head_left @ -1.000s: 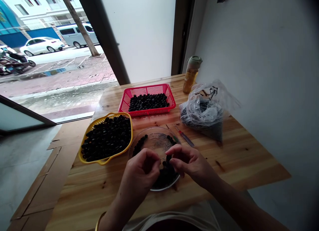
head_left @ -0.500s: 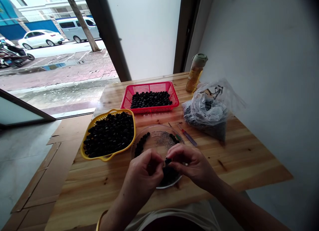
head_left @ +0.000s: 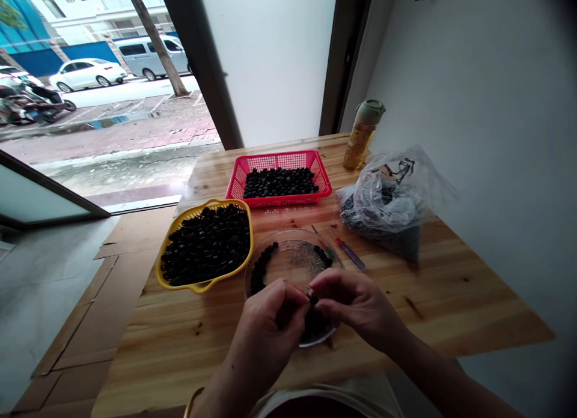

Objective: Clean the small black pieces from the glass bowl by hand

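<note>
Over a clear round dish, my two hands meet with their fingertips nearly touching. My right hand pinches a small black round piece between thumb and forefinger. My left hand is closed in a pinch right against that piece; what its fingertips hold is too small to make out. In the dish, small black pieces line the left rim, and more lie at the right and under my hands. A loose heap of thin silvery pins lies toward its far right side.
A yellow basket of black pieces stands left of the dish, a red basket with more behind it. To the right are two screwdrivers, the nearer with a purple handle, a filled plastic bag and a bottle. The table's left edge borders cardboard-covered floor.
The whole view has shifted slightly, so the table things appear further right. Both hands stay together over the dish, still pinching at the small black piece, with a slight change of finger position.
</note>
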### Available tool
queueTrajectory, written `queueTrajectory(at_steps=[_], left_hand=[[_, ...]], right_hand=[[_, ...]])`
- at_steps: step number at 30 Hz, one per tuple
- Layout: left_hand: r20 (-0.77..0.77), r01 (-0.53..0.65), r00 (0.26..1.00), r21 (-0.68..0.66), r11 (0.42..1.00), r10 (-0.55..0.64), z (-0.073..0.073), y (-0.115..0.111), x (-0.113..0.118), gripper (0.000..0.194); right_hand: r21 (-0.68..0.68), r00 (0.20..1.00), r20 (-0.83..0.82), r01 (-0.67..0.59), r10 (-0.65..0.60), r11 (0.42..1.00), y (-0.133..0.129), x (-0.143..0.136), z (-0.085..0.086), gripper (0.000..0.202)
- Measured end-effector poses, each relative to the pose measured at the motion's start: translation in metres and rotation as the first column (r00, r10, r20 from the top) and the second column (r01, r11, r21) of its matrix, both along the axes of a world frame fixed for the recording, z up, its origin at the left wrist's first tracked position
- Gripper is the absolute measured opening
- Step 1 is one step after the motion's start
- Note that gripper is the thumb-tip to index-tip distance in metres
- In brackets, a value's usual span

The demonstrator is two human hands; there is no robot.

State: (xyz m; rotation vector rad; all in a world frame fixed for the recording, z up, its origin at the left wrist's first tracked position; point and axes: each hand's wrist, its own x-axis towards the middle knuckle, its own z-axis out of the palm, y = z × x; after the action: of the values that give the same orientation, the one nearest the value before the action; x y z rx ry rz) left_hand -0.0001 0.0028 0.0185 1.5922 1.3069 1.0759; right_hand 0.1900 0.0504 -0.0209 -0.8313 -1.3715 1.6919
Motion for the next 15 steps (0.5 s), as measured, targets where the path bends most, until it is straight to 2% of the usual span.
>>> queueTrajectory(at_steps=[2,5,9,11,13,14,15], left_hand=[[-0.024,-0.008,1.0,0.019,1.0,0.008,-0.002,-0.001,0.0,0.015],[-0.069,-0.011,0.997,0.088,0.996,0.017,-0.003,-0.004,0.0,0.018],[-0.087,0.018,0.996,0.096,0.995,-0.009,0.007,-0.007,-0.01,0.017],[-0.111,-0.012,0.994,0.103,0.995,0.024,0.016,-0.002,-0.028,0.028],[-0.219,-0.089,0.967,0.175,0.98,0.127,0.024,0.012,-0.054,0.027],[-0.317,-0.113,0.932,0.208,0.972,0.177,0.027,0.023,-0.07,0.023],[-0.431,-0.144,0.867,0.267,0.953,0.252,0.029,0.034,-0.085,0.017]], right_hand=[[-0.072,0.999,-0.017,-0.031,0.03,0.997,0.0,-0.001,-0.002,0.03],[-0.091,0.998,-0.037,-0.051,0.048,0.995,-0.001,-0.002,-0.005,0.028],[-0.118,0.996,-0.081,-0.058,0.049,0.991,-0.004,-0.004,-0.006,0.025],[-0.155,0.996,-0.093,-0.024,0.009,0.988,-0.006,-0.005,-0.004,0.025],[-0.195,0.994,-0.09,0.045,-0.064,0.98,-0.006,-0.007,-0.001,0.025],[-0.211,0.991,-0.086,0.083,-0.103,0.974,-0.007,-0.008,0.0,0.026],[-0.224,0.987,-0.083,0.117,-0.138,0.968,-0.007,-0.01,0.002,0.027]])
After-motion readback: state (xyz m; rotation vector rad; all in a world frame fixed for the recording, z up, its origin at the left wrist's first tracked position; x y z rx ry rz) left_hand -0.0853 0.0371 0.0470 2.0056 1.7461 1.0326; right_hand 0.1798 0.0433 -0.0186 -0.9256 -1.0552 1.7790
